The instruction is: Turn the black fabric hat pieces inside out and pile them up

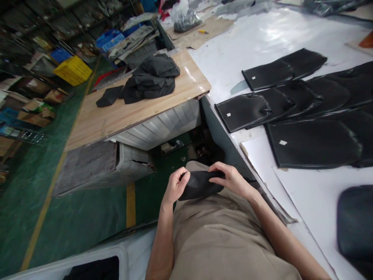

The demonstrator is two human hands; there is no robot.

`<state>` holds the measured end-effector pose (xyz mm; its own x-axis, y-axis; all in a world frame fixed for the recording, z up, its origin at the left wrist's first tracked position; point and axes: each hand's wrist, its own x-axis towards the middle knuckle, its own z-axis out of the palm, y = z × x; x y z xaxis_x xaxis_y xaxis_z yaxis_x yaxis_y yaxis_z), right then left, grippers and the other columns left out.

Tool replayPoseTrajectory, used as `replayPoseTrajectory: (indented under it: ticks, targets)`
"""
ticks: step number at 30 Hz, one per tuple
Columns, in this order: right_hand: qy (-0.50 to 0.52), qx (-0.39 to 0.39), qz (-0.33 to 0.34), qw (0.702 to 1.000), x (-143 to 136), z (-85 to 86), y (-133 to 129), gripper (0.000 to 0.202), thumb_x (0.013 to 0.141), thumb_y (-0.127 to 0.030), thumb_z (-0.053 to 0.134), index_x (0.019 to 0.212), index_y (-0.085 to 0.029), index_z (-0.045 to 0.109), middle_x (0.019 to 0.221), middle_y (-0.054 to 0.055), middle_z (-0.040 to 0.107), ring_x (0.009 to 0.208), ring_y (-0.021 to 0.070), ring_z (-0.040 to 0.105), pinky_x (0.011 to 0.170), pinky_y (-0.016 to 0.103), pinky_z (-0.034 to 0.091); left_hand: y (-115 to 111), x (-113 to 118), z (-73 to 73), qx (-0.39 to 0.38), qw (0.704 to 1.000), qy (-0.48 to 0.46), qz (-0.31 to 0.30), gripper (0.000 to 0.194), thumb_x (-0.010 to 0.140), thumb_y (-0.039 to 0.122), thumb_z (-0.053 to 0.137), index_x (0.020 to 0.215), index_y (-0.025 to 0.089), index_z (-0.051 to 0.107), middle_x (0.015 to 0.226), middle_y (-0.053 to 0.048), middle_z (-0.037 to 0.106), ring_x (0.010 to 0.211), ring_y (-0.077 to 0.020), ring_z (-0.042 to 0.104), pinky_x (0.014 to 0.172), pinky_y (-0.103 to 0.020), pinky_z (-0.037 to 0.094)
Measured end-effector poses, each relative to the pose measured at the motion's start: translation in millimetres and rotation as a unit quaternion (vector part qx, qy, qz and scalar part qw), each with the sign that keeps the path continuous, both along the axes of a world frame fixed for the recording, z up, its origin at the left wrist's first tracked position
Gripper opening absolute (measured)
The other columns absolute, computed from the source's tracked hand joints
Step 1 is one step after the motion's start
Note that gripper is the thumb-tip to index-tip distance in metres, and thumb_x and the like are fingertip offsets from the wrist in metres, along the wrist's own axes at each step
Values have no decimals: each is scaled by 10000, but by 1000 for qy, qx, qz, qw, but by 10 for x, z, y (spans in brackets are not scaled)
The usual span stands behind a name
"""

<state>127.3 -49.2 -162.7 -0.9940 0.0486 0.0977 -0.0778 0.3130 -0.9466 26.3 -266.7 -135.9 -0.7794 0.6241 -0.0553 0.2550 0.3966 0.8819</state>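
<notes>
Stretched between my two hands, close in front of my body, is a flat black fabric piece (201,184) with faint light marks near its left part. My left hand (177,184) pinches its left end, the thumb lying on top. At the upper right edge, my right hand (225,177) grips it between thumb and fingers. A heap of similar dark pieces (151,79) lies on a wooden board to the left. On the white table to the right, black flat covers (247,112) overlap in rows, some with small white labels.
The wooden board (186,74) rests on a pale bin (157,124). Nearby, the white table (262,35) has a raised edge by my right arm. Another white bin (125,252) holds dark material at lower left. A yellow crate (72,70) stands across the green floor.
</notes>
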Motion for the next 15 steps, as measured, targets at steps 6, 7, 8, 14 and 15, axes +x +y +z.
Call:
replayPoseTrajectory:
  ticks: [6, 7, 8, 14, 15]
  targets:
    - [-13, 24, 5, 1000, -31, -15, -97, 78, 843, -262, 674, 869, -215, 618, 850, -6, 609, 769, 150, 576, 689, 251, 419, 28, 19, -2, 0, 1000, 1, -11, 266, 920, 301, 479, 687, 175, 457, 660, 34, 390, 634, -104, 387, 607, -225, 312]
    - [-7, 18, 3, 1000, -32, -6, -118, 79, 857, -273, 659, 842, -211, 613, 846, -3, 605, 768, 150, 575, 692, 253, 419, 36, 24, -1, -1, 1000, -1, -17, 262, 918, 301, 481, 689, 175, 462, 660, 34, 393, 634, -104, 388, 606, -225, 312]
    - [0, 10, -3, 1000, -33, 5, -142, 97, 872, -280, 641, 820, -206, 605, 848, 3, 604, 775, 152, 576, 698, 255, 421, 45, 29, 1, -3, 1000, -3, -25, 260, 917, 301, 482, 690, 174, 465, 659, 34, 396, 633, -104, 389, 604, -226, 310]
    - [11, -27, -64, 997, -42, 54, -227, 157, 929, -276, 545, 791, -201, 543, 868, 23, 624, 812, 161, 588, 715, 261, 424, 78, 41, 37, -8, 998, -14, -57, 257, 927, 319, 465, 715, 176, 483, 675, 34, 404, 636, -105, 393, 607, -231, 311]
    - [8, -21, -65, 998, -46, 53, -221, 159, 928, -278, 545, 789, -200, 544, 854, 21, 625, 795, 159, 586, 703, 260, 421, 77, 38, 40, -7, 998, -14, -56, 261, 930, 322, 460, 714, 176, 481, 676, 34, 404, 636, -105, 393, 609, -232, 311]
